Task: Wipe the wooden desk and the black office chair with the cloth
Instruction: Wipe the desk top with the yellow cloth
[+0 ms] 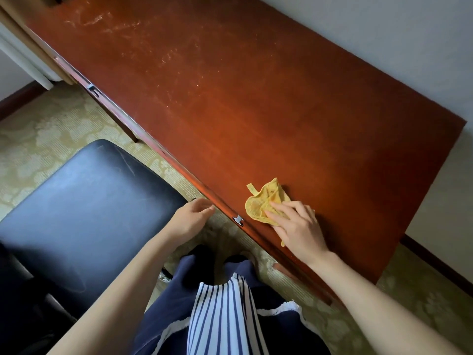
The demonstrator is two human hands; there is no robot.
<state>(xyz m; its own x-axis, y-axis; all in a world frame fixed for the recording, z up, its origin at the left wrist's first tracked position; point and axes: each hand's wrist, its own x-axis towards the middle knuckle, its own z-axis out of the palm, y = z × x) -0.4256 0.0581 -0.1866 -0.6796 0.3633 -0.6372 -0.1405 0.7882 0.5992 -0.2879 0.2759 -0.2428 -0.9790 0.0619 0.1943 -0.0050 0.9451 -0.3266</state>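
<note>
A reddish wooden desk (230, 98) runs diagonally from the top left to the right. Pale dusty streaks show on its far left part. A crumpled yellow cloth (263, 203) lies near the desk's front edge, and my right hand (297, 226) presses flat on it with fingers spread over its near side. My left hand (190, 219) hovers just off the desk's front edge, fingers loosely curled and holding nothing. The black office chair (84, 208) stands to the left of me, its padded seat dusty and scuffed.
Two metal drawer handles (238, 220) (92, 89) sit on the desk's front face. A pale wall (384, 34) backs the desk. Patterned beige carpet (51, 129) covers the floor. My legs and striped top fill the bottom middle.
</note>
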